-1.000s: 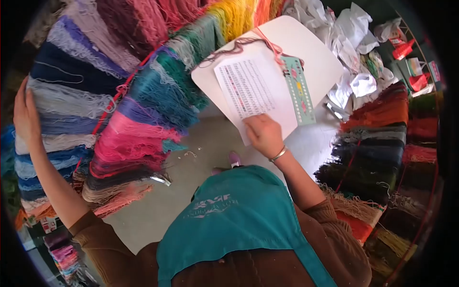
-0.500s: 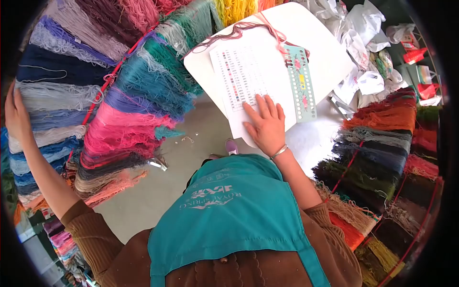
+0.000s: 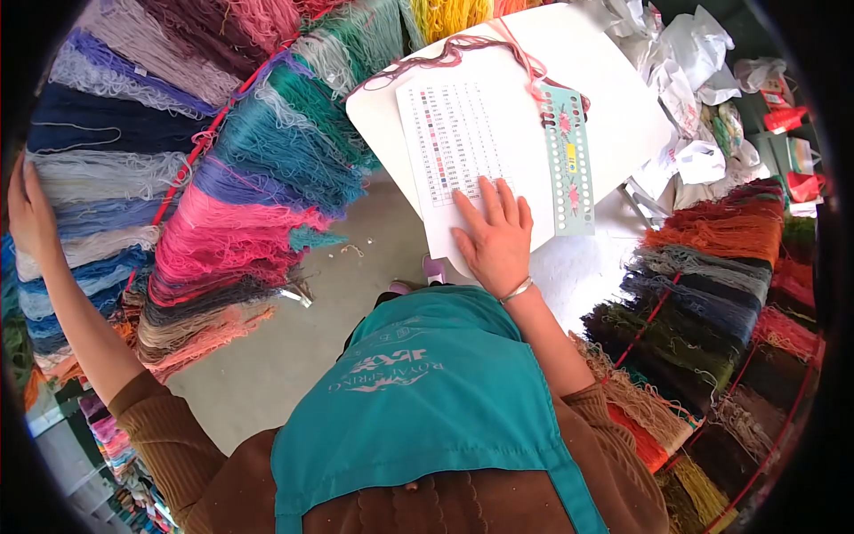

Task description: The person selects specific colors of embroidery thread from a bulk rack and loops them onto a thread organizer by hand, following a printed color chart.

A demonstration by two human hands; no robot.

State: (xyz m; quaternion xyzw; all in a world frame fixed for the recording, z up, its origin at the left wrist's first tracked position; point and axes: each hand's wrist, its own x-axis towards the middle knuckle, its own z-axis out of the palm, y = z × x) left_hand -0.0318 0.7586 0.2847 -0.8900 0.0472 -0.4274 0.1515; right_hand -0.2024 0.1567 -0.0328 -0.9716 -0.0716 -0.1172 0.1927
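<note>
My right hand [image 3: 495, 233] lies flat with its fingers spread on the lower part of a printed chart [image 3: 463, 142], which rests on a white board [image 3: 605, 116]. Beside the chart is a green card with holes [image 3: 567, 169], with pink and dark threads [image 3: 534, 73] tied at its top. A purplish strand [image 3: 427, 60] runs from there along the board's upper edge. At the far left my left hand [image 3: 34, 209] reaches up against the pale grey and blue yarn hanks [image 3: 107, 178]; its fingers look stretched, and their tips lie near the dark image border.
Hanging yarn in blue, teal and pink [image 3: 231, 240] fills the left side. More hanks, orange to dark green [image 3: 694, 303], hang at the right. White plastic bags [image 3: 694, 53] lie at the upper right. Grey floor [image 3: 267, 374] shows below.
The board, chart and card appear slightly lower and further right in the view. My right hand remains on the chart near its lower rows, and my left hand stays at the hanks.
</note>
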